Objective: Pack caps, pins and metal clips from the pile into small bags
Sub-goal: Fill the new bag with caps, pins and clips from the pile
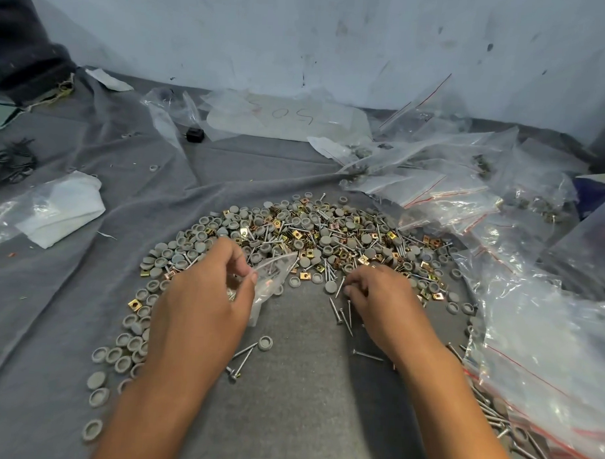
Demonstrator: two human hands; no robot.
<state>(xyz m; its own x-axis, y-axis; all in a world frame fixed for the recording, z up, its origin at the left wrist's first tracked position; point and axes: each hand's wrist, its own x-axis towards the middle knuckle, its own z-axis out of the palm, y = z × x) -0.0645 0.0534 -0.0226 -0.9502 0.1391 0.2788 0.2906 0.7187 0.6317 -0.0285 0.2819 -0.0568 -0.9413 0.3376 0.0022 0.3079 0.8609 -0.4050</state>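
Observation:
A curved pile (294,236) of grey round caps, long metal pins and brass square clips lies on a grey cloth (289,383). My left hand (203,294) pinches a small clear bag (275,280) at its mouth, just in front of the pile; something metallic shows inside it. My right hand (377,297) rests fingers-down at the pile's near edge, its curled fingertips over loose pins (343,309). Whether it holds any I cannot tell.
Heaps of clear zip bags (467,187) with red strips lie at the right and back right, some filled. A large bag (547,358) with pins sits at the near right. White paper in plastic (61,210) lies left. A wall stands behind.

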